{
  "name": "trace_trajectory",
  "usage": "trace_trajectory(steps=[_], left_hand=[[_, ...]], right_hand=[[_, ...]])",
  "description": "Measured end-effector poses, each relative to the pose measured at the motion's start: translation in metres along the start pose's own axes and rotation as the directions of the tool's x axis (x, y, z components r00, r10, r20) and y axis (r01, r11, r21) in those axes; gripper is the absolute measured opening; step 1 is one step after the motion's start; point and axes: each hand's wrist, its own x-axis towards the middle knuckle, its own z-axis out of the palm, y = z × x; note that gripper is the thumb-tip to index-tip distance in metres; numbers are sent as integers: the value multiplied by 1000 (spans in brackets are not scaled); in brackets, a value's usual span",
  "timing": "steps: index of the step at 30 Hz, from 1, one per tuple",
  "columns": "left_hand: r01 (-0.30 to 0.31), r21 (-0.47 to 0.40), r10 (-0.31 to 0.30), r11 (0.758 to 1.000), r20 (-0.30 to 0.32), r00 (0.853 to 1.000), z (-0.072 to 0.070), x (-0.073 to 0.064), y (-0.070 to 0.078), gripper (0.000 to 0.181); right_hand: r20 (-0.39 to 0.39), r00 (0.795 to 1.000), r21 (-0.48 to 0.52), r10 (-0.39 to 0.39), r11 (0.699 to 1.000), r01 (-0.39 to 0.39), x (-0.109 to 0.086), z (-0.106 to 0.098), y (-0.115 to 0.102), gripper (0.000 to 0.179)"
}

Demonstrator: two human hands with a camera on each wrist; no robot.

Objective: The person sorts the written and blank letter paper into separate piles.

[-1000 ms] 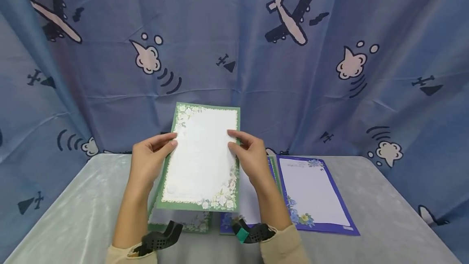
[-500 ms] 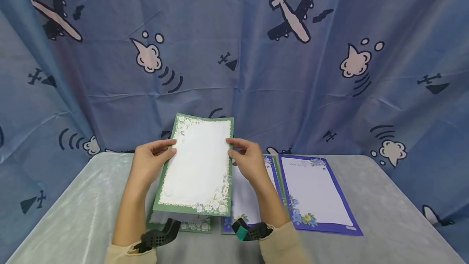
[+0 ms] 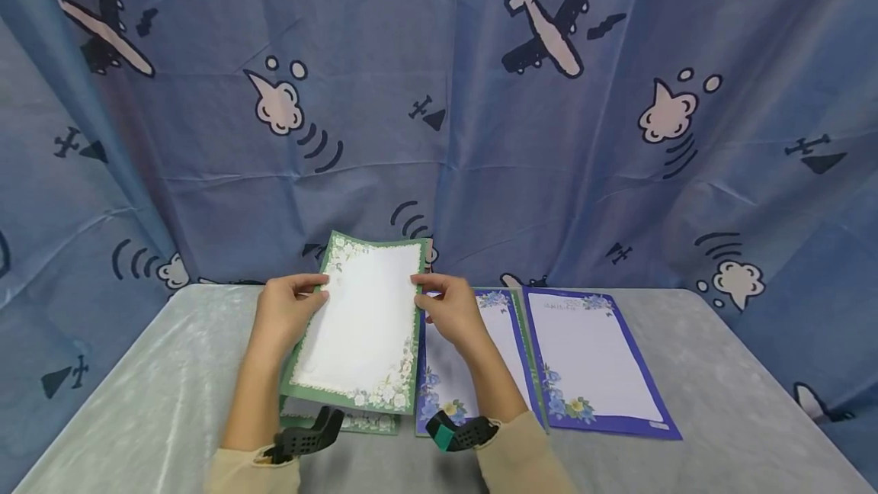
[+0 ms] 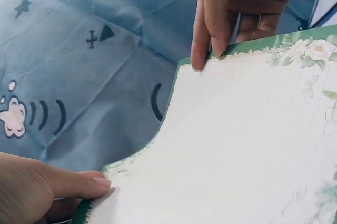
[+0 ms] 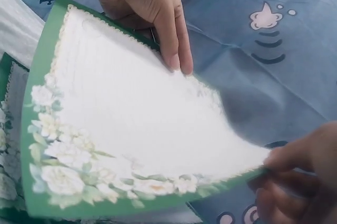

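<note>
A green-bordered sheet of stationery paper (image 3: 363, 319), with white flowers in two corners, is held up tilted over the table. My left hand (image 3: 284, 315) pinches its left edge between thumb and fingers. On the opposite edge, my right hand (image 3: 456, 315) pinches it the same way. The paper (image 5: 131, 113) bows between the hands in the right wrist view. Below it, the lower part of another green-bordered sheet (image 3: 373, 424) shows on the table. A purple-bordered sheet (image 3: 456, 391) with blue and yellow flowers lies partly behind my right forearm.
A second purple-bordered sheet (image 3: 597, 357) lies at the right. A green edge (image 3: 537, 380) shows under the middle purple-bordered sheet. A blue curtain (image 3: 439, 97) with airplane prints hangs behind the pale table (image 3: 741, 418). Black bands (image 3: 309, 437) sit on both wrists.
Both hands have lowered the green-bordered sheet and brought it slightly left, the right hand moving left more. More of the middle purple-bordered sheet shows now. Both hands keep their pinch.
</note>
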Motion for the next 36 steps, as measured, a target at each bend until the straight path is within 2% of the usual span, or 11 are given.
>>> trace_trajectory(steps=[6,12,16,24,36], left_hand=[[11,36,-11,999,21,1000,5,2,-11,33],[-14,37,13,999,33,999,8,6,-19,33],[-10,42,8,999,41,999,9,7,-24,33],[-10,113,3,994,58,998,12,10,-34,30],[71,146,-84,987,84,993,18,13,-45,28]], right_hand=[[32,998,32,47,998,-48,4,5,10,32],[64,994,17,91,996,-92,7,14,22,36],[76,992,8,101,995,-102,8,20,27,38],[82,989,-9,123,992,-123,8,26,38,38],[99,987,-86,127,989,-119,6,36,50,38]])
